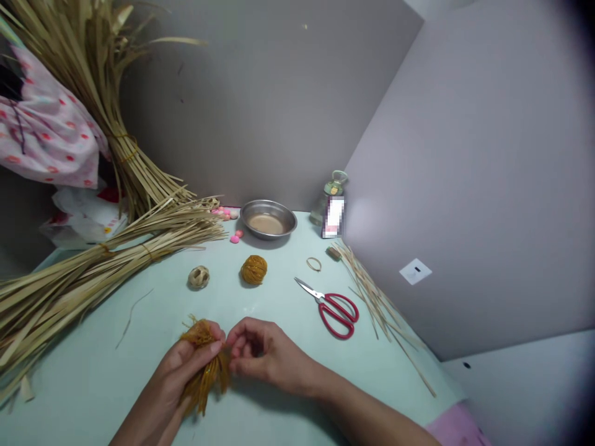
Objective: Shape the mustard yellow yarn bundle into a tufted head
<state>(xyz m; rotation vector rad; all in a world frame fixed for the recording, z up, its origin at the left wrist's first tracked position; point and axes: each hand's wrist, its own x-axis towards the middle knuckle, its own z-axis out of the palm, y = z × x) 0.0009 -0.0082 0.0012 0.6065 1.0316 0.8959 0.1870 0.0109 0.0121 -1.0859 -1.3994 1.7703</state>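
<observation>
In the head view, the left hand (183, 362) sits low, left of centre in the frame, its thumb and fingers clamped on a tassel-like bundle of golden-brown strands (211, 375). The gathered, frayed top shows above the grip; the loose ends hang below it. The right hand (279, 356) is at the bottom centre, just beside the bundle, its fingers curled and their tips close to the strands — whether they pinch any of them, one cannot tell.

Above the hands, on the pale green table (279, 303), lie a small openwork woven ball (199, 277) and, to its right, a wound ball of golden-brown cord (254, 270). Right of centre, red-handled scissors (338, 300) point towards the upper left, with a thin ring (318, 270) above them. A metal bowl (268, 234) stands near the wall at the middle of the frame, pink pieces (235, 238) beside it. Farther right are a bottle (318, 210) and a bundle of thin strips (374, 288). Bound straw-coloured strips (69, 279) spread across the left side — a taller sheaf (88, 80) fills the upper left.
</observation>
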